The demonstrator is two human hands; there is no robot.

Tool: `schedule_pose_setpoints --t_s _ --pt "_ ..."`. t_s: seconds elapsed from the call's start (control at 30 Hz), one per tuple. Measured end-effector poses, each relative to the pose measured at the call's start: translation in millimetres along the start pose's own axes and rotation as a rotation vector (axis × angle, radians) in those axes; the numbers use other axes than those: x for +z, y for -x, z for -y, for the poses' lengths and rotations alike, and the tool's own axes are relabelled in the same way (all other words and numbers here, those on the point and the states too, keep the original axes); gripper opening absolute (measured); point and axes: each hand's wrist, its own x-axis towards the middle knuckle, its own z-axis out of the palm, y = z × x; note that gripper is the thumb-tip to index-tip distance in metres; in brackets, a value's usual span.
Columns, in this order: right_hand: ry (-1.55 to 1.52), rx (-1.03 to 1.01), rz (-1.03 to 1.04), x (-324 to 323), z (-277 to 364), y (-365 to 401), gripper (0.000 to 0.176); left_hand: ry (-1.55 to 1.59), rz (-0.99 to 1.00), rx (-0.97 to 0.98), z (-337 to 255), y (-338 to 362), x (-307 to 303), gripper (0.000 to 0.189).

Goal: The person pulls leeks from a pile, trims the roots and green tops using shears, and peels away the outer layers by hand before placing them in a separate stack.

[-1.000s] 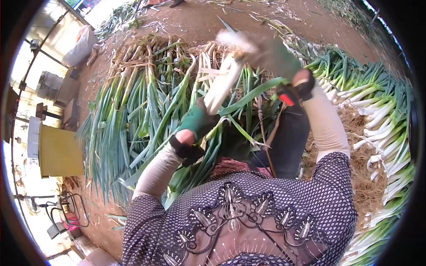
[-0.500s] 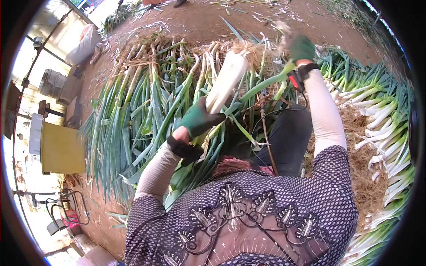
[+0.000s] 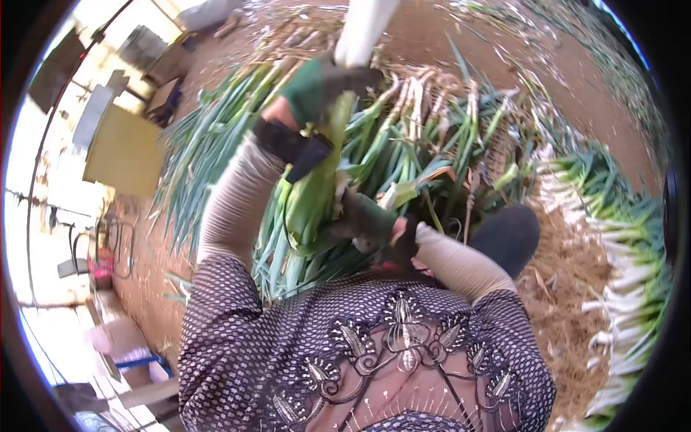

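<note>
My left hand [image 3: 324,90], in a green glove with dark fingers, is closed round a leek and raised in front of me. The leek's thick white shank [image 3: 363,32] points up and away, its root end cut off by the top of the view. Its broad green leaves [image 3: 313,201] hang down towards my chest. My right hand [image 3: 363,219], gloved the same way, is low by those leaves, its fingers bent against them and partly hidden. Beyond both hands lies a heap of untrimmed leeks [image 3: 425,108] with brown roots and dry outer skins.
On the right, cleaned leeks [image 3: 612,237] lie in a curved row beside a mat of root trimmings [image 3: 568,302]. My dark-clothed knee [image 3: 507,237] sticks out between heap and row. A yellow box [image 3: 126,151] stands at left on the bare earth floor.
My left hand has lifted the leek up and away. My right hand has come down from the root end at the upper right to the leaves near my chest. The view has shifted.
</note>
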Motion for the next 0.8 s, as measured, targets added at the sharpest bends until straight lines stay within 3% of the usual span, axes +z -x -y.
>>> schedule_pose_setpoints --t_s 0.03,0.07,0.1,0.13,0.2,0.27,0.3,0.33,0.4,0.43,0.47,0.53,0.6,0.63,0.67,0.73,0.77,0.8 --pt "0.216 -0.104 -0.039 16.1 6.2 -3.5 0.05 0.001 -0.081 -0.076 -14.0 5.5 -23.8 0.035" --pt "0.233 -0.091 -0.01 8.5 6.9 -11.5 0.048 0.004 -0.162 -0.152 -24.5 14.1 -49.4 0.034" --pt "0.25 -0.079 0.018 -2.9 7.8 -16.9 0.047 -0.172 -0.133 0.006 -23.0 26.1 -84.2 0.033" --pt "0.337 0.187 0.195 -21.6 23.2 -18.8 0.046 -0.346 -0.094 0.156 -19.4 42.6 -125.0 0.033" --pt "0.277 0.155 0.266 -35.6 28.6 -6.1 0.048 -0.615 -0.194 0.37 -17.1 74.9 -185.2 0.034" --pt "0.247 0.418 0.324 -46.9 50.2 8.3 0.049 -0.847 -0.245 0.341 -38.1 113.7 -241.7 0.039" --pt "0.274 0.31 0.29 -56.9 22.0 18.0 0.054 -0.019 -0.326 0.047 -42.2 133.5 -262.6 0.037" --pt "0.296 0.284 0.287 -64.0 24.3 21.6 0.047 0.145 -0.632 -0.101 -94.4 130.9 -222.6 0.029" --pt "0.032 0.717 0.16 -63.1 71.2 5.3 0.046 0.114 -0.783 0.06 -107.4 149.1 -233.1 0.022" --pt "0.06 0.451 0.128 -66.6 72.4 -7.3 0.043 0.071 -0.772 0.184 -121.4 150.5 -218.2 0.022" --pt "0.059 0.309 0.087 -66.7 77.1 -27.2 0.04 0.03 -0.755 0.307 -130.8 151.2 -202.9 0.021" --pt "0.047 0.145 0.004 -57.3 94.7 -70.0 0.033 0.621 -0.721 0.264 -118.5 170.8 -264.6 0.022" --pt "0.051 0.02 -0.009 -25.5 120.3 -100.8 0.027 0.053 -0.72 0.305 -172.1 141.0 -187.8 0.022" --pt "-0.1 -0.098 0.07 -4.2 96.7 -109.2 0.027 0.104 -0.569 0.21 -185.0 143.7 -201.9 0.024" --pt "0.008 -0.077 0.202 20.5 86.2 -113.0 0.029 0.061 -0.606 0.212 -193.9 138.8 -208.7 0.023" --pt "0.683 0.182 0.662 70.1 92.7 -93.8 0.033 -0.035 -0.677 0.221 -208.4 131.5 -222.5 0.024" --pt "0.891 0.233 0.959 87.3 91.2 -76.7 0.035 -0.114 -0.807 0.32 -210.3 129.4 -220.0 0.023" --pt "0.843 0.179 1.141 86.3 75.9 -55.5 0.04 0.015 -0.5 0.238 -221.5 140.4 -259.9 0.024"
